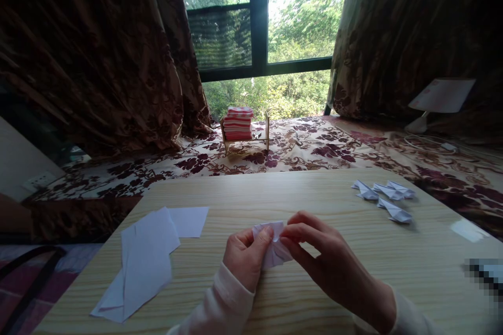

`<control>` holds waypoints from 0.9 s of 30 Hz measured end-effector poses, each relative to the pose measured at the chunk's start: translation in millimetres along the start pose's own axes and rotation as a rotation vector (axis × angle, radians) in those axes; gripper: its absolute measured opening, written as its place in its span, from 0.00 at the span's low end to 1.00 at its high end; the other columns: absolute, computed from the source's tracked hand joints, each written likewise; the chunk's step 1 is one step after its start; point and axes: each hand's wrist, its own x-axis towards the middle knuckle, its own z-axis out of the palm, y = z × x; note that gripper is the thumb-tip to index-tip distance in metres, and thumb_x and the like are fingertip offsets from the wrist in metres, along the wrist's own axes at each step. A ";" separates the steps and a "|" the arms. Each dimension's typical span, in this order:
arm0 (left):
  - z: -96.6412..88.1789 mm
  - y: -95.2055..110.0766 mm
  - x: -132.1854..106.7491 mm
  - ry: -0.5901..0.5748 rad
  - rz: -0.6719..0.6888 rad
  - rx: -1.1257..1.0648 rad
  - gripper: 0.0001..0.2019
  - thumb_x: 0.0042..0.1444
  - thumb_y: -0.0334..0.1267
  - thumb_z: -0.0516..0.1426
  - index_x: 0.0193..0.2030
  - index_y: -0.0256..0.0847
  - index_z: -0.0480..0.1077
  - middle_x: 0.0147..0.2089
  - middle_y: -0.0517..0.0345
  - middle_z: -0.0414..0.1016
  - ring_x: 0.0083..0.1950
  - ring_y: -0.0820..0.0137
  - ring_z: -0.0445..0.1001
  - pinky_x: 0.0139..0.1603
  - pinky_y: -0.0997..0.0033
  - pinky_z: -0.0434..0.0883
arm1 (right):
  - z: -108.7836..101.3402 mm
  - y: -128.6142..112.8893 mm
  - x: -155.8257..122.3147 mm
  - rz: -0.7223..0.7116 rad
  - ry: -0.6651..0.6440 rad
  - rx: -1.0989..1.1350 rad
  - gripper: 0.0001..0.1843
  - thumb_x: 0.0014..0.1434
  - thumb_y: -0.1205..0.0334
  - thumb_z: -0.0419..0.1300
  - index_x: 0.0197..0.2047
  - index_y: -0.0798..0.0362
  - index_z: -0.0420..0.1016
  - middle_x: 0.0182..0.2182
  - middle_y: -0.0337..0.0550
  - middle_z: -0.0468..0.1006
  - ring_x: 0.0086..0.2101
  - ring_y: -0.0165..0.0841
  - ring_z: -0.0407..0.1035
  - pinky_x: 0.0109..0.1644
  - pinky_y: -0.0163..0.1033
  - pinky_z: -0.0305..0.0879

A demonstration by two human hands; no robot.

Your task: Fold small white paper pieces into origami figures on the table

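A small piece of folded white paper (275,255) with creases is held up just over the near middle of the wooden table. My left hand (247,254) grips its left side, the thumb pressed on top. At the paper's right edge, the thumb and index finger of my right hand (322,248) close together on or right against it; whether they pinch the edge is hard to make out. Several folded white paper shapes (395,213) lie at the table's far right. To my left rest loose white paper sheets (147,256), overlapping one another.
The pale wooden table (236,193) stands before a ledge covered in floral cloth (306,146). On that ledge are a small rack (268,133) with folded red-and-white cloths (238,124) and a white lamp (442,97). A pixelated dark patch covers the right edge.
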 end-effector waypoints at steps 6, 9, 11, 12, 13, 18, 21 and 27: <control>-0.7 0.5 -0.5 -0.045 0.016 0.046 0.19 0.41 0.49 0.62 0.27 0.31 0.78 0.22 0.55 0.75 0.25 0.70 0.68 0.28 0.73 0.64 | -1.2 -3.5 0.9 0.081 -0.015 0.012 0.07 0.60 0.67 0.52 0.30 0.53 0.67 0.27 0.40 0.67 0.27 0.29 0.63 0.30 0.34 0.61; 1.4 5.3 -3.4 -0.048 0.023 0.065 0.17 0.42 0.48 0.61 0.28 0.32 0.78 0.23 0.55 0.76 0.25 0.70 0.69 0.28 0.73 0.64 | -1.0 -3.7 0.1 0.096 -0.017 -0.007 0.07 0.60 0.66 0.52 0.30 0.53 0.66 0.26 0.39 0.67 0.27 0.29 0.63 0.30 0.34 0.60; 2.5 7.2 -4.6 -0.048 0.034 0.072 0.16 0.43 0.47 0.61 0.28 0.32 0.78 0.22 0.55 0.76 0.25 0.69 0.69 0.28 0.73 0.64 | -0.6 -3.3 -0.2 0.104 -0.021 -0.016 0.07 0.60 0.67 0.52 0.29 0.53 0.66 0.26 0.38 0.66 0.26 0.28 0.63 0.30 0.33 0.60; 2.8 7.6 -4.9 -0.047 0.040 0.077 0.16 0.43 0.47 0.61 0.28 0.32 0.78 0.22 0.55 0.76 0.25 0.69 0.69 0.27 0.73 0.64 | -0.4 -3.0 -0.3 0.108 -0.023 -0.020 0.07 0.60 0.67 0.52 0.29 0.53 0.66 0.25 0.38 0.66 0.26 0.28 0.62 0.29 0.33 0.60; 2.9 7.6 -5.0 -0.046 0.043 0.083 0.16 0.43 0.46 0.61 0.28 0.32 0.78 0.22 0.55 0.76 0.25 0.70 0.69 0.27 0.73 0.63 | -0.2 -2.8 -0.3 0.111 -0.023 -0.023 0.07 0.59 0.67 0.52 0.29 0.53 0.65 0.25 0.38 0.66 0.26 0.28 0.62 0.29 0.33 0.60; 2.7 6.6 -4.6 -0.070 0.043 0.082 0.15 0.44 0.46 0.60 0.26 0.32 0.77 0.22 0.56 0.75 0.24 0.72 0.67 0.27 0.74 0.62 | -0.2 -2.5 -0.1 0.139 -0.025 -0.032 0.07 0.59 0.68 0.52 0.29 0.53 0.66 0.24 0.37 0.66 0.25 0.28 0.62 0.29 0.33 0.59; 3.4 7.4 -5.4 -0.085 0.036 0.065 0.15 0.44 0.46 0.60 0.26 0.32 0.77 0.21 0.56 0.73 0.25 0.71 0.66 0.28 0.73 0.63 | -0.6 -2.1 0.0 0.152 -0.022 -0.032 0.06 0.59 0.68 0.52 0.29 0.53 0.66 0.25 0.37 0.66 0.26 0.28 0.62 0.29 0.33 0.59; 5.1 6.1 -7.6 -0.072 0.118 0.170 0.15 0.46 0.46 0.58 0.24 0.32 0.76 0.23 0.55 0.72 0.27 0.69 0.67 0.28 0.73 0.63 | -0.8 0.8 -0.3 0.154 -0.019 -0.037 0.06 0.58 0.68 0.53 0.29 0.53 0.66 0.24 0.37 0.66 0.25 0.28 0.63 0.29 0.33 0.59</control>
